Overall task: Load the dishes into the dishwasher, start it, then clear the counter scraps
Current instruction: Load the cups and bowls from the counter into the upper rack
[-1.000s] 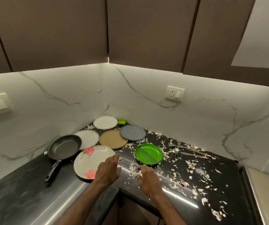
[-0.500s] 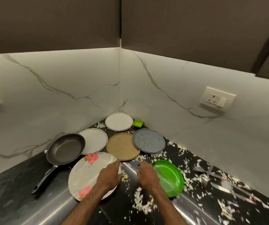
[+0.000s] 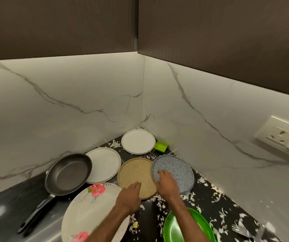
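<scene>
Since both hands sit at the near rims of the two middle plates, the coming lift turns on which plate each is closer to; your right hand (image 3: 166, 182) lies with fingers nearly straight on the near-left part of the grey speckled plate (image 3: 177, 170), gripping nothing that shows; your left hand (image 3: 129, 196), fingers loosely bent and empty, touches the near edge of the tan plate (image 3: 135, 172). Both plates lie flat, ahead of you toward the corner; their rims meet, though which overlaps is unclear; being round, they have no long axis. The floral plate (image 3: 91, 205) lies under your left forearm and the green plate (image 3: 198, 224) under your right; two white plates (image 3: 105, 163) and the frying pan (image 3: 68, 173) sit farther left; scraps (image 3: 215, 191) litter the counter (image 3: 9, 203); no dishwasher is in view.
</scene>
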Demonstrator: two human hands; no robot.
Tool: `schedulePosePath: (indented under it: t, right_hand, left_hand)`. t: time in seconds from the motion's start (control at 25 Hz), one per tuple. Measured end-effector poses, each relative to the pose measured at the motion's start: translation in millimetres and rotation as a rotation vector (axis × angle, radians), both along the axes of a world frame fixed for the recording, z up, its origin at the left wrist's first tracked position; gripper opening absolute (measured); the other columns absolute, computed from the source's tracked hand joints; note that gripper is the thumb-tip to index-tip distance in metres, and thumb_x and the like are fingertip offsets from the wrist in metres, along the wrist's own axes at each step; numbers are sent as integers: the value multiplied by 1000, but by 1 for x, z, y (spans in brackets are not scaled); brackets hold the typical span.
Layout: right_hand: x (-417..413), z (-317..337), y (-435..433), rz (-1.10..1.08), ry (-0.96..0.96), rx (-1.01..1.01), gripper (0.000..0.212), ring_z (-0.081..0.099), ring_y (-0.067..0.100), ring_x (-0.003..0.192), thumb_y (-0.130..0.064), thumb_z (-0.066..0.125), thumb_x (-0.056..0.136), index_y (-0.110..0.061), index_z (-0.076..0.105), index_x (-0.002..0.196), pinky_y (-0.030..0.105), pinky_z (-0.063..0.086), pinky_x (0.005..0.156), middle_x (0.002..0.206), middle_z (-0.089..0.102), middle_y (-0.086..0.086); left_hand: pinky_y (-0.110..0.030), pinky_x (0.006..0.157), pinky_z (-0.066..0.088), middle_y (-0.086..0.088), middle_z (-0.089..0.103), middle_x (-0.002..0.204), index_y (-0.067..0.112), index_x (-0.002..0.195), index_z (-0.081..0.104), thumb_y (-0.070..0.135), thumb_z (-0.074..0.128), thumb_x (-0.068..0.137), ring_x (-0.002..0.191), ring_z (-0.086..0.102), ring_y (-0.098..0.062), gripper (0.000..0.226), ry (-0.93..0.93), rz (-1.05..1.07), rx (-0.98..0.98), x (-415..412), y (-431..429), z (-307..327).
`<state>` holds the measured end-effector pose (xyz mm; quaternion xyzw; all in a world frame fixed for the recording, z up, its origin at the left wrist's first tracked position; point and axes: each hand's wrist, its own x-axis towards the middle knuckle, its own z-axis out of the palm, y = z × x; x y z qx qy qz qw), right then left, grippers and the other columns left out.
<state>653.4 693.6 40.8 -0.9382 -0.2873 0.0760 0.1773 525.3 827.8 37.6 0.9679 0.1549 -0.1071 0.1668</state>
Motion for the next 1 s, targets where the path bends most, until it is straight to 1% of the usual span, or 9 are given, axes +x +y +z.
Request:
schedulePosePath:
  t: [0.12, 0.28, 0.4, 0.56, 0.68, 0.76, 0.84, 0.88, 1.0]
  right_hand:
    - [41, 2, 14, -29, -12, -26, 48, 38, 18, 137, -20, 52, 98, -16, 41, 145, 41, 34, 115, 151, 41, 2]
    - [87, 0, 32, -49, -1, -107, 54, 32, 23, 142, -18, 50, 98, -13, 34, 149, 46, 34, 116, 156, 34, 6]
    - [112, -3, 49, -29, 13, -163, 57, 27, 26, 145, -17, 47, 98, -15, 29, 152, 49, 32, 116, 160, 26, 7]
    - [136, -13, 74, 19, 53, -215, 58, 40, 33, 134, -13, 48, 95, -18, 31, 151, 47, 42, 107, 159, 24, 8]
    - [150, -19, 89, 4, 109, -248, 55, 43, 34, 133, -12, 46, 97, -26, 35, 150, 47, 45, 105, 161, 18, 10]
    - [154, -24, 96, 11, 102, -294, 49, 48, 33, 129, -14, 44, 99, -21, 39, 147, 46, 46, 102, 155, 29, 12]
    - [154, -25, 99, 44, 57, -333, 37, 55, 31, 119, -14, 44, 99, -12, 49, 136, 43, 48, 98, 141, 43, 11]
    - [151, -24, 98, 57, 25, -338, 33, 57, 29, 115, -11, 45, 98, -11, 54, 130, 42, 49, 96, 136, 47, 10]
    - [139, -26, 87, 73, -80, -313, 28, 58, 25, 111, -5, 50, 96, -14, 59, 121, 40, 51, 90, 126, 53, 6]
  left_hand:
    - [-40, 120, 23, -5, 19, 164, 15, 157, 14, 21, 46, 96, 147, 26, -23, 69, 20, -26, 7, 26, 6, -8]
    - [-36, 120, 24, -6, 15, 165, 13, 158, 12, 17, 44, 98, 149, 20, -23, 67, 29, -39, -23, 49, 19, -23]
    - [-39, 121, 24, -4, 9, 166, 19, 158, 15, 12, 43, 99, 151, 14, -23, 65, 59, -46, -46, 54, 26, -37]
    - [-35, 123, 18, 2, 7, 166, 26, 157, 23, 4, 43, 97, 152, 11, -23, 67, 60, -60, -108, 55, 35, -46]
    - [-34, 123, 18, 6, 7, 166, 30, 156, 26, 5, 45, 93, 152, 12, -20, 71, 66, -62, -157, 55, 42, -44]
    - [-33, 122, 19, 8, 6, 166, 32, 155, 26, 7, 47, 92, 152, 11, -19, 72, 89, -68, -168, 55, 45, -45]
    - [-34, 122, 19, 8, 3, 166, 33, 156, 23, 9, 48, 92, 153, 9, -20, 73, 111, -64, -167, 55, 44, -45]
    - [-35, 122, 20, 9, 2, 166, 34, 156, 22, 10, 48, 92, 153, 8, -20, 73, 115, -59, -166, 54, 42, -44]
    - [-37, 121, 24, 9, 1, 166, 34, 156, 21, 10, 47, 92, 153, 8, -19, 73, 122, -39, -161, 49, 37, -44]
